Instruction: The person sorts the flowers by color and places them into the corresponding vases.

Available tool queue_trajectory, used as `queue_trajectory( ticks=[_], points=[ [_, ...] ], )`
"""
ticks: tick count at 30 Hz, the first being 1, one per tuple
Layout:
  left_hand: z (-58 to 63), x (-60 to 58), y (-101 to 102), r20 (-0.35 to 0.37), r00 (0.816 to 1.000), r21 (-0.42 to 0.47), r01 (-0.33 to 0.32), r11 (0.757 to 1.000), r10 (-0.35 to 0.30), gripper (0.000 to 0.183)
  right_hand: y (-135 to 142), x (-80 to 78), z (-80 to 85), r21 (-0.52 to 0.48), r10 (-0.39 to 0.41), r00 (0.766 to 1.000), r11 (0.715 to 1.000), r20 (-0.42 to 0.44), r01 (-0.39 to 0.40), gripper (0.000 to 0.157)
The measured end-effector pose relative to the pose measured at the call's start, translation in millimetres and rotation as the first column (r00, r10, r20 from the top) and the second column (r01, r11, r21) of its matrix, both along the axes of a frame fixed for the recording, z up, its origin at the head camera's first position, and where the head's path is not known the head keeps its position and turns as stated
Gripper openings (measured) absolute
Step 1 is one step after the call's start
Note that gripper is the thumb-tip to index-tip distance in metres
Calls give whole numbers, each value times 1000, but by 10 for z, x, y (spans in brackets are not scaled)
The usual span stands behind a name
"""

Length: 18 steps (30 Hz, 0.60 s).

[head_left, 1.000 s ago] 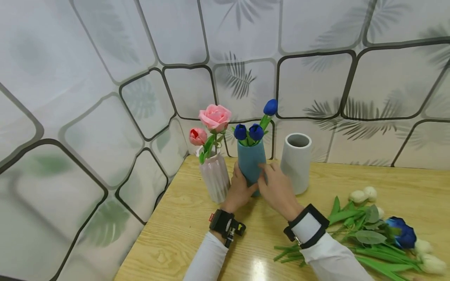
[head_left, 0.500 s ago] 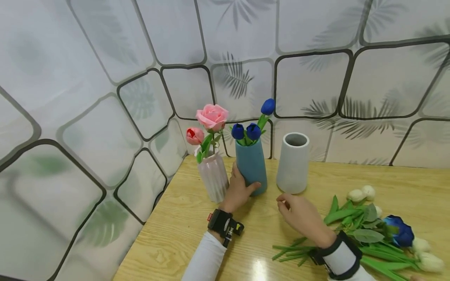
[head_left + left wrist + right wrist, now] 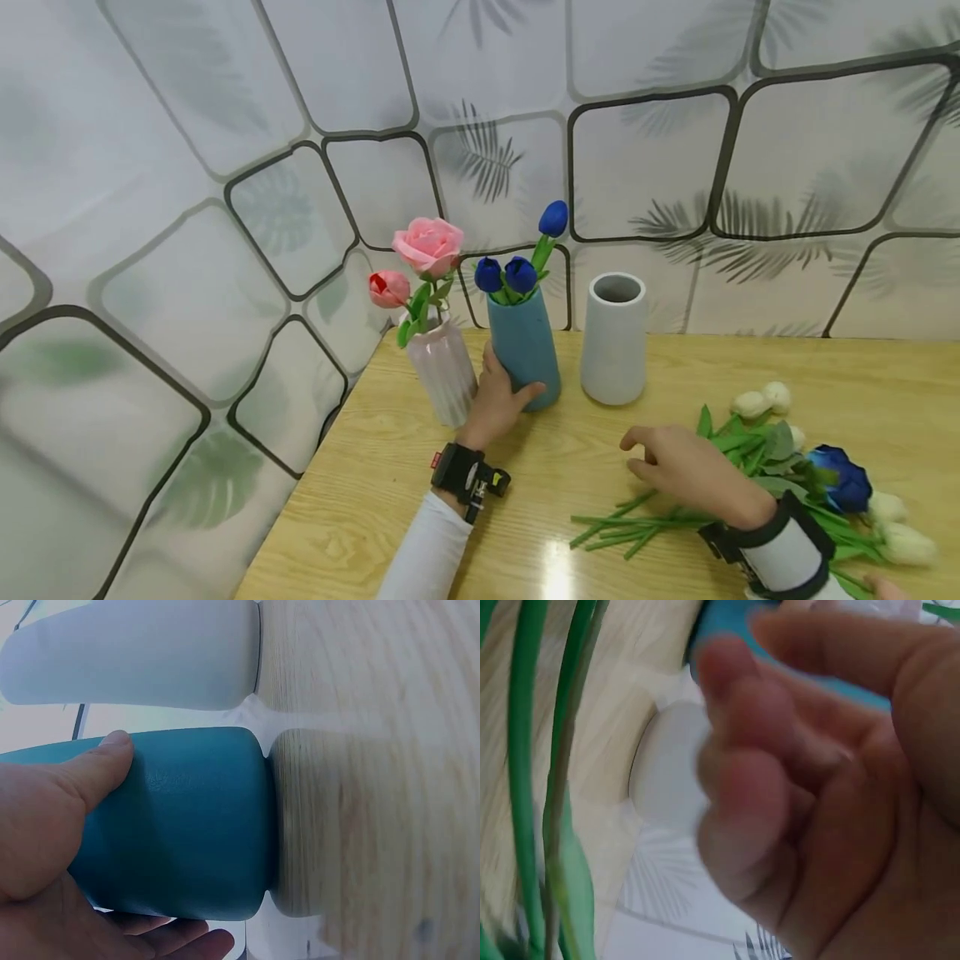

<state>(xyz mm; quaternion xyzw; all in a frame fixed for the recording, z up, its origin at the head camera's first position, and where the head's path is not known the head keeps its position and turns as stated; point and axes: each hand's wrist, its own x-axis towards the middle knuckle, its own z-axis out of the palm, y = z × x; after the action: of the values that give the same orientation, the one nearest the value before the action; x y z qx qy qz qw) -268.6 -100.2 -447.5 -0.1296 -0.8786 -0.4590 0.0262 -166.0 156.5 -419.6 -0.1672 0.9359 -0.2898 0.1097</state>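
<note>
I have the left hand (image 3: 495, 400) gripping the tapered, matte-blue, ceramic-looking vase (image 3: 525, 346) and the right hand (image 3: 686, 467) empty, loosely curled, beside the loose bunch of green-stemmed, white-and-blue flowers (image 3: 767, 457): apparently stem selection, calling for a single-stem pinch.

Left hand (image 3: 45, 840): I had it wrapped around the teal vase (image 3: 187, 825).
Pale vase (image 3: 150, 656): stood beside the teal one, apart.
Worktop (image 3: 397, 787): showed wood grain.
</note>
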Motion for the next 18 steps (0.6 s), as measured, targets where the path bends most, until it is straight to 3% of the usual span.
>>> queue_trajectory(
  ticks=[4, 9, 14, 18],
  points=[
    [15, 11, -3, -11, 1000, 5, 9, 1000, -9, 105, 85, 7, -31, 21, 59, 994, 998, 87, -61, 19],
    [39, 19, -13, -20, 1000, 10, 11, 1000, -11, 105, 101, -4, -91, 42, 100, 987, 994, 125, -106, 20],
    [37, 23, -12, -14, 1000, 7, 7, 1000, -7, 105, 58, 14, -147, 80, 74, 992, 993, 98, -82, 20],
    [24, 20, -2, -11, 1000, -6, 8, 1000, -8, 105, 20, 38, -187, 135, 53, 998, 989, 19, -56, 20]
  ],
)
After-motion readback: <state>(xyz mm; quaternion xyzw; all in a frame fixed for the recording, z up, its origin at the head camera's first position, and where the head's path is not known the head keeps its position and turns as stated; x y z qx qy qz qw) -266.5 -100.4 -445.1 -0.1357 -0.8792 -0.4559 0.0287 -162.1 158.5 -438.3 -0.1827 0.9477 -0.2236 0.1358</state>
